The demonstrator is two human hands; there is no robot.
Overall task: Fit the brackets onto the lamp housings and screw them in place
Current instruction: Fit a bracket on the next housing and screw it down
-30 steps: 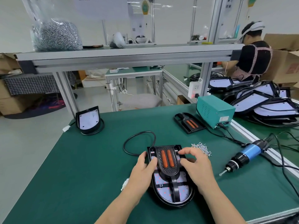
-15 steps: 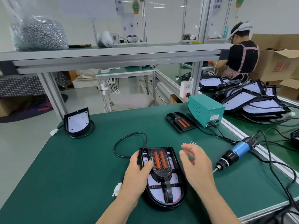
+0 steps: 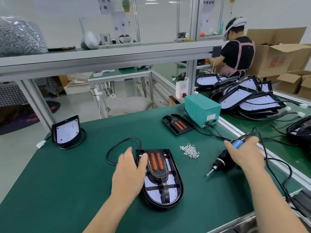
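Observation:
A black lamp housing [image 3: 175, 194] lies open side up on the green bench, with a black bracket [image 3: 158, 167] carrying two orange strips seated on it. My left hand [image 3: 129, 175] rests on the housing's left edge, thumb touching the bracket. My right hand [image 3: 245, 153] closes around the blue-and-black electric screwdriver [image 3: 220, 162], whose bit points down-left just above the mat. A small heap of silver screws [image 3: 190, 150] lies between housing and screwdriver. A spare bracket [image 3: 178, 125] sits farther back.
A teal power box [image 3: 202, 110] stands at the back right, its cables running to the screwdriver. Another lamp housing [image 3: 67, 132] leans at the bench's far left. Stacked housings [image 3: 249, 96] fill the neighbouring bench, where a person [image 3: 235, 51] works. A shelf beam [image 3: 107, 56] crosses overhead.
My right hand has left the bracket, swung right past the screws and taken hold of the screwdriver. My left hand has stayed on the housing.

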